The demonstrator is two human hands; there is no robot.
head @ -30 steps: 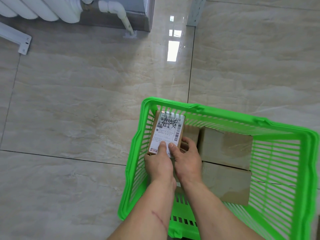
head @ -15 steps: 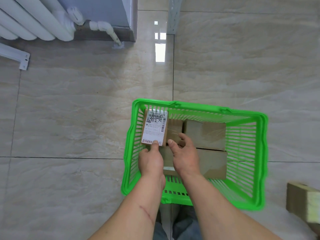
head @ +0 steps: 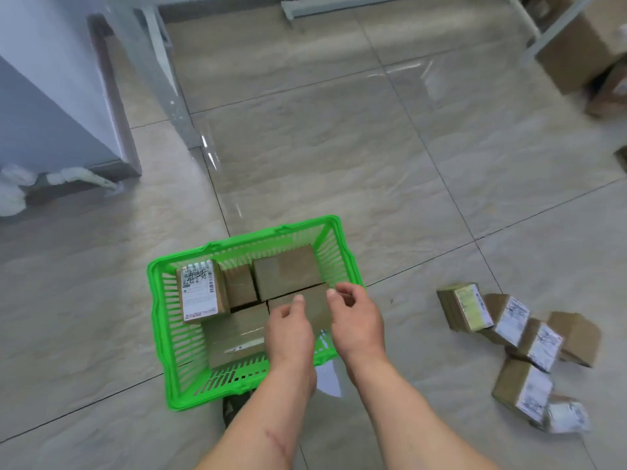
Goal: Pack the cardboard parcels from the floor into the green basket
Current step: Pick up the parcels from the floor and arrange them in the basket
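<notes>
The green basket (head: 163, 337) stands on the tiled floor with several cardboard parcels in it. A parcel with a white label (head: 200, 291) lies at its far left, a small brown one (head: 239, 286) beside it, and a larger brown box (head: 288, 271) at the far right. Another box with a small sticker (head: 234, 337) lies nearer me. My left hand (head: 288, 330) and my right hand (head: 356, 320) hover over the basket's right side, both empty, fingers loosely curled and apart. A pile of several labelled parcels (head: 515, 337) lies on the floor to the right.
A grey-blue wall corner with skirting (head: 112, 106) and a white wrapped pipe (head: 81, 176) are at the left. Metal shelf legs (head: 539, 32) and large cardboard boxes (head: 583, 45) stand at the top right. A dark shoe tip (head: 234, 407) shows below the basket.
Both hands have let go of the labelled parcel, which now rests in the basket's far left. They have drawn back to the right. The view has swung right, revealing the parcel pile.
</notes>
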